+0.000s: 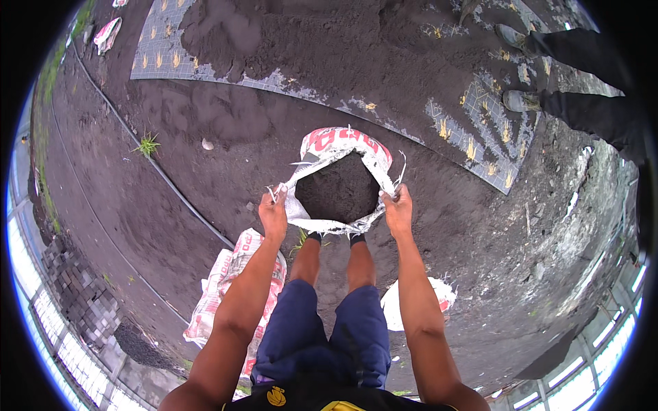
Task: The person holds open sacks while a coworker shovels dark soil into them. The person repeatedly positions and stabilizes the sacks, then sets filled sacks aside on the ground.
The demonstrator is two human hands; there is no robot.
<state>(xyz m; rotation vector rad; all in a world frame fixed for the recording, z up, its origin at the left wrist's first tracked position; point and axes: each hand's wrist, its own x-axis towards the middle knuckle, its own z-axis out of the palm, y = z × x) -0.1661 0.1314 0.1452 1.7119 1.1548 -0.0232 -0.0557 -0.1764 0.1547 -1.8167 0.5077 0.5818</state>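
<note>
A white woven sack (343,145) with red print stands open on the dark ground in front of my feet. It is filled with dark soil (340,188). My left hand (273,214) grips the sack's rim on its left side. My right hand (398,209) grips the rim on the right side. Both hands hold the mouth stretched wide. My legs in blue shorts stand just behind the sack.
A pile of dark soil (288,34) lies on a patterned tarp (473,147) beyond the sack. Another person's legs and shoes (521,103) stand at the upper right. Empty sacks (226,288) lie at my left, a white one (439,294) at my right. A thin hose (164,178) crosses the ground.
</note>
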